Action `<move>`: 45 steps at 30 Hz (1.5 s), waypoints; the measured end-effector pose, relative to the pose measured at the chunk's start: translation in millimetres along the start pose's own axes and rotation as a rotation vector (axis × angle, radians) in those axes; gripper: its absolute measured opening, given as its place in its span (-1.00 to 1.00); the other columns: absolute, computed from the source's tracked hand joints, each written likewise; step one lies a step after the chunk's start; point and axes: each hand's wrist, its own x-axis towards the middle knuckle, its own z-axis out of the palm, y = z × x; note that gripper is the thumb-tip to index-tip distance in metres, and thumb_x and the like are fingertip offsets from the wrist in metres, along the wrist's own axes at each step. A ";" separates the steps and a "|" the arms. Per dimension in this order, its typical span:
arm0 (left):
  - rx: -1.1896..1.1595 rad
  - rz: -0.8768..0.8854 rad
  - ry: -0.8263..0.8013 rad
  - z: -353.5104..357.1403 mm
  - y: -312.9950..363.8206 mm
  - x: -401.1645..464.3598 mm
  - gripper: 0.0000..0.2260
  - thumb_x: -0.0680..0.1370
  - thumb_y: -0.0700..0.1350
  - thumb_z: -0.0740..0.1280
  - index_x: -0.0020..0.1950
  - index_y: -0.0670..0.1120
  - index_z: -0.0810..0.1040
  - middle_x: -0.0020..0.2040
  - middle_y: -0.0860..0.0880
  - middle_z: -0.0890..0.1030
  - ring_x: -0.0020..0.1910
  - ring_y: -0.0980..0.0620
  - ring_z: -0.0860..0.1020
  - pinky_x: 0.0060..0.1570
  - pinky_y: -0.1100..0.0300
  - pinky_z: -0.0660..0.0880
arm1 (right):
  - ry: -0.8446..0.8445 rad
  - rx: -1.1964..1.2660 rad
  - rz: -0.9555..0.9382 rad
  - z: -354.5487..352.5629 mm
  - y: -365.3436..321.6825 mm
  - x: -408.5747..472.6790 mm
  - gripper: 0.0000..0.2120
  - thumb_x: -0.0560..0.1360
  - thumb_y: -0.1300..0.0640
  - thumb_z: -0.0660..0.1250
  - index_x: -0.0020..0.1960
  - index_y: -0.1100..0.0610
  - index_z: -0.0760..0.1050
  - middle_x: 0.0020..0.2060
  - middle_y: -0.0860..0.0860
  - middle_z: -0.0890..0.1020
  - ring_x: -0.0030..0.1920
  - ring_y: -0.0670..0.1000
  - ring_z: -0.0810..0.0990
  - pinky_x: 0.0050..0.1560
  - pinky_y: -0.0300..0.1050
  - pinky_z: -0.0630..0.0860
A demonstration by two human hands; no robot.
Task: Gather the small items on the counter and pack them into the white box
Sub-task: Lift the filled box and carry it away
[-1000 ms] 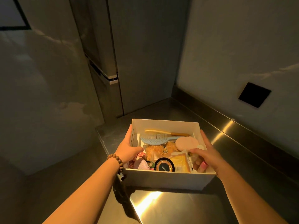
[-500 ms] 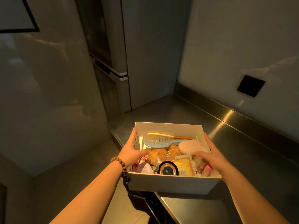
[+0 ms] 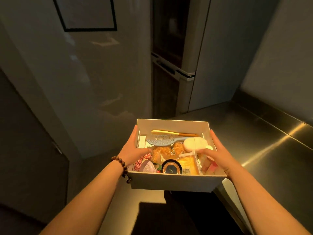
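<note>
Hands hold the white box point(image 3: 171, 183) between them: left hand point(image 3: 131, 152) grips the left wall, right hand point(image 3: 218, 154) the right. Its long side runs left to right. It seems lifted past the counter point(image 3: 264, 143) edge.

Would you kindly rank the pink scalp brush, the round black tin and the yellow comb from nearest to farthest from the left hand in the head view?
1. The pink scalp brush, in the white box's near left corner, just below the left hand.
2. The round black tin, at the middle of the near side.
3. The yellow comb, along the far wall.
</note>
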 end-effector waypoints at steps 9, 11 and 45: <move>0.012 -0.049 0.148 -101.0 -37.8 9.4 -0.21 0.36 -0.10 0.51 -0.04 0.70 0.09 -0.13 0.69 0.30 -0.10 0.68 0.32 -0.18 0.47 0.32 | -0.159 -0.046 -0.053 95.0 -58.3 66.7 -0.13 0.45 0.03 0.43 0.48 -0.34 -0.09 0.53 -0.06 0.10 0.36 0.20 0.38 0.00 0.09 0.58; 0.005 -0.089 0.194 -118.2 -55.0 21.7 -0.20 0.36 -0.13 0.51 -0.03 0.69 0.08 -0.14 0.68 0.30 -0.14 0.69 0.30 -0.11 0.33 0.36 | -0.212 -0.059 -0.062 115.2 -67.2 91.5 -0.13 0.44 0.01 0.44 0.47 -0.37 -0.08 0.53 -0.07 0.12 0.30 0.20 0.46 -0.14 -0.07 0.60; -0.206 -0.362 0.371 -218.4 -559.7 348.2 -0.07 0.40 -0.37 0.43 0.53 -0.02 -0.12 0.33 0.02 0.28 -0.05 0.58 0.41 -0.23 0.50 0.45 | -0.507 -0.055 0.022 509.0 135.3 566.9 -0.21 0.49 0.11 0.39 0.41 -0.48 0.00 -0.10 0.02 0.58 -0.21 0.32 0.65 -0.29 0.23 0.59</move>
